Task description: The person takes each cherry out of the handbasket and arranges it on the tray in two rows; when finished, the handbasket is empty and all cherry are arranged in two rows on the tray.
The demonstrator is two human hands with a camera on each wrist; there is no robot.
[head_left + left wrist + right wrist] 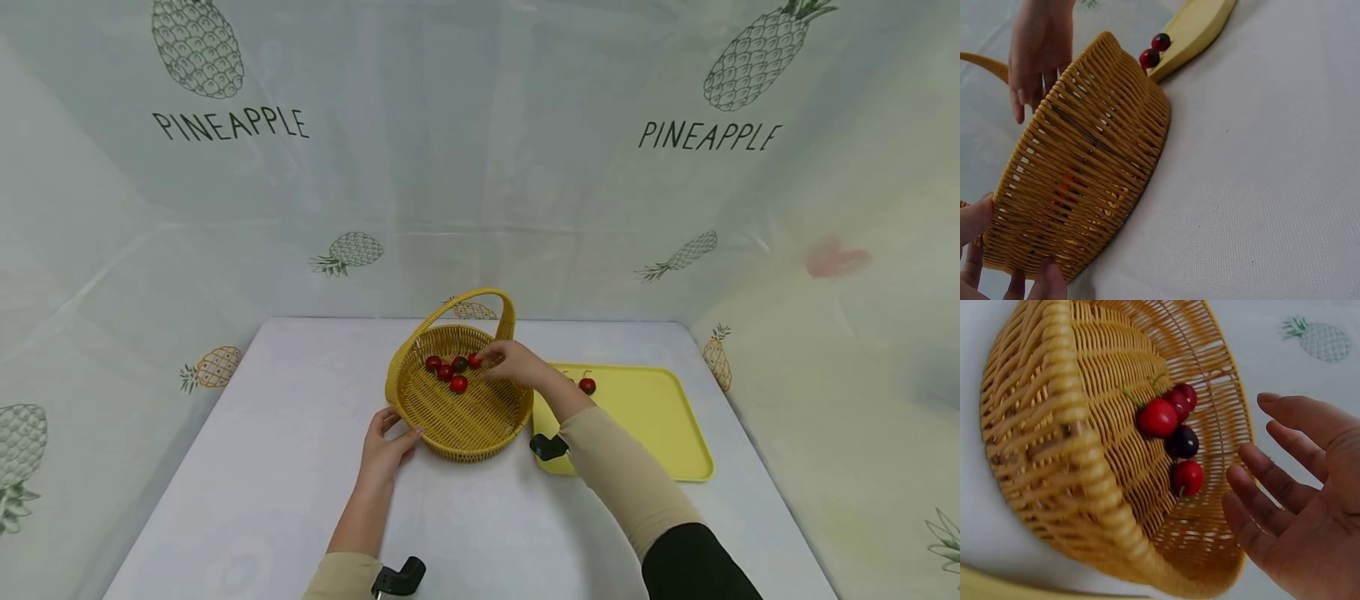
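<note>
A yellow wicker basket point(465, 433) with a tall handle stands on the table, and several cherries point(459, 384) lie inside it, red ones and one nearly black. My left hand point(387, 446) grips the basket's near left rim, thumb and fingers point(1050, 281) on its woven side. Over the basket's right part hovers my right hand point(512, 364), its fingers loosely extended. In the right wrist view nothing is in that hand point(1300, 494), which is beside the cherries point(1158, 417) and apart from them.
Right of the basket lies a yellow tray point(652, 425), its left part hidden behind my right forearm. Two dark red cherries point(1160, 42) show at the tray in the left wrist view. A pineapple-print sheet point(480, 167) hangs behind the white table point(300, 467).
</note>
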